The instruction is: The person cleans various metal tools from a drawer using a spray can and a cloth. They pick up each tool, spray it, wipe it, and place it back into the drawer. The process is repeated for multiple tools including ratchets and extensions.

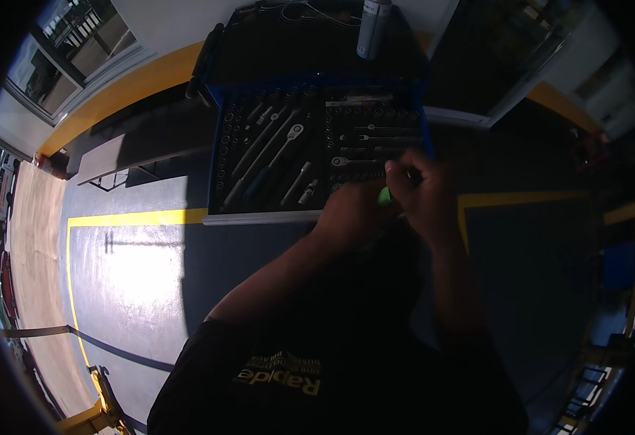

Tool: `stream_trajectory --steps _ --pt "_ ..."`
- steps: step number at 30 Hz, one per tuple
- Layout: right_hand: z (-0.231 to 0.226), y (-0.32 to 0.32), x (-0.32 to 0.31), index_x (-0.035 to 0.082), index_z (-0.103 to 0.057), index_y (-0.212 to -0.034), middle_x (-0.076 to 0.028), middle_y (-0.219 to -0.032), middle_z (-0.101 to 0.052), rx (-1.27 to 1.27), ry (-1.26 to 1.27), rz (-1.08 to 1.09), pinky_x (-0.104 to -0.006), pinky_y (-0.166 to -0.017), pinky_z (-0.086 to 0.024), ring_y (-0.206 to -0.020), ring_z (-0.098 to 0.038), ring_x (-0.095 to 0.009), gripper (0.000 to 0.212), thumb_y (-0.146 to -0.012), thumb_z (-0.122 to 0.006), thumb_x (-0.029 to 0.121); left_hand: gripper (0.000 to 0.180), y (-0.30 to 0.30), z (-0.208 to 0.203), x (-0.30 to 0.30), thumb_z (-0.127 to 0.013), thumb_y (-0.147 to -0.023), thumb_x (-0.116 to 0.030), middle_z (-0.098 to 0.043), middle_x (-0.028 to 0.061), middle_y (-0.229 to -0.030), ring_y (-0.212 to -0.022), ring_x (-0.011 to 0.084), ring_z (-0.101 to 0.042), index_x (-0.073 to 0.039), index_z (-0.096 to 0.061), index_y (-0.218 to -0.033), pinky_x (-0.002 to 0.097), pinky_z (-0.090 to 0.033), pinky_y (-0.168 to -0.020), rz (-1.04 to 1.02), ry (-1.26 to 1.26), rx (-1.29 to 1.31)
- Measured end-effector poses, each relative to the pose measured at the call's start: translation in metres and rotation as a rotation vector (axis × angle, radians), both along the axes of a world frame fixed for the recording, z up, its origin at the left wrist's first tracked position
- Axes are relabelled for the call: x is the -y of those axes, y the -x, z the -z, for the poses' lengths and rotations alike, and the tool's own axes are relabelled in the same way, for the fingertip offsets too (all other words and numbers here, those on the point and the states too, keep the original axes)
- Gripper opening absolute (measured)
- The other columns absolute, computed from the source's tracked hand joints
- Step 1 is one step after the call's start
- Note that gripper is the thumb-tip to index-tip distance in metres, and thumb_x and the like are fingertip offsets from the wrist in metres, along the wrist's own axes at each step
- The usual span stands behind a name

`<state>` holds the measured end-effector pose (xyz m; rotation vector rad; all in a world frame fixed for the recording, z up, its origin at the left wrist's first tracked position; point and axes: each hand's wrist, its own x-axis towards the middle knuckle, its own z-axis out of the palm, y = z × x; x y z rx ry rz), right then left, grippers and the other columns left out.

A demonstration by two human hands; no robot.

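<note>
Over the front right part of an open tool drawer (259, 218), my two hands meet. My left hand (355, 209) is closed around a small bright green object (384, 196), of which only a bit shows between the hands. Close against it, my right hand (422, 190) has its fingers curled in a pinch; what they hold is hidden in shadow. Below the hands, ratchets (295, 132), extension bars and rows of sockets (223, 152) lie in dark foam. One ratchet (341, 162) lies just beyond my hands.
The drawer belongs to a blue and black tool cabinet (281, 54). On its top stand a spray can (372, 29) and a loose white cable (310, 10). To the left is a low bench (104, 158). Yellow lines (136, 217) mark the grey floor, and bright sunlight falls there.
</note>
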<state>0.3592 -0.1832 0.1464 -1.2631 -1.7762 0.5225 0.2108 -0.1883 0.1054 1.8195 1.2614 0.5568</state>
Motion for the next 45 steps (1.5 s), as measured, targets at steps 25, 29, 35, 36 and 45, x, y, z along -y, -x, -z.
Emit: stream_trajectory --steps 25,29,35,36,45 --pt "0.011 -0.06 -0.011 0.011 -0.06 -0.083 0.004 -0.071 -0.054 -0.474 0.094 -0.12 -0.0217 -0.057 -0.037 -0.062 -0.046 -0.003 0.027 -0.095 -0.061 0.035 0.059 0.083 -0.002 0.047 -0.035 -0.103 -0.053 -0.061 0.0102 -0.093 -0.085 0.0149 -0.06 -0.001 -0.059 -0.115 0.0307 -0.051 -0.074 -0.328 0.723 0.454" --pt "0.007 -0.062 -0.013 0.01 -0.059 -0.088 0.001 -0.079 -0.056 -0.367 -0.035 -0.238 -0.0233 -0.062 -0.041 -0.069 -0.05 -0.006 0.028 -0.098 -0.057 0.036 0.065 0.075 -0.001 0.047 -0.031 -0.102 -0.057 -0.062 0.01 -0.095 -0.086 0.0164 -0.06 0.0 -0.06 -0.113 0.0315 -0.051 -0.076 -0.215 0.629 0.42" --pt "-0.021 -0.046 -0.001 0.009 -0.058 -0.09 -0.003 -0.081 -0.057 -0.1 -0.14 -0.192 -0.0269 -0.065 -0.043 -0.074 -0.054 -0.011 0.028 -0.101 -0.051 0.033 0.064 0.061 0.012 0.044 -0.059 -0.092 -0.055 -0.058 0.0206 -0.121 -0.124 0.0319 -0.051 0.0 -0.056 -0.124 0.0421 -0.042 -0.104 0.15 0.398 0.09" --pt "-0.023 -0.043 0.0 0.008 -0.058 -0.09 -0.004 -0.081 -0.057 -0.058 -0.172 -0.211 -0.0274 -0.065 -0.043 -0.073 -0.054 -0.012 0.027 -0.101 -0.05 0.031 0.066 0.055 -0.001 0.042 -0.069 -0.086 -0.051 -0.055 0.0231 -0.128 -0.126 0.0344 -0.051 -0.002 -0.055 -0.128 0.0436 -0.043 -0.104 0.237 0.375 -0.001" --pt "-0.026 -0.001 0.027 0.008 -0.057 -0.091 -0.007 -0.071 -0.058 0.319 -0.201 0.166 -0.0331 -0.055 -0.046 -0.06 -0.058 -0.019 0.022 -0.102 -0.049 0.025 0.041 0.029 0.018 0.035 -0.068 -0.088 -0.036 -0.069 0.0165 -0.103 -0.099 0.0309 -0.068 -0.007 -0.063 -0.118 0.042 -0.053 -0.089 0.033 0.149 0.014"
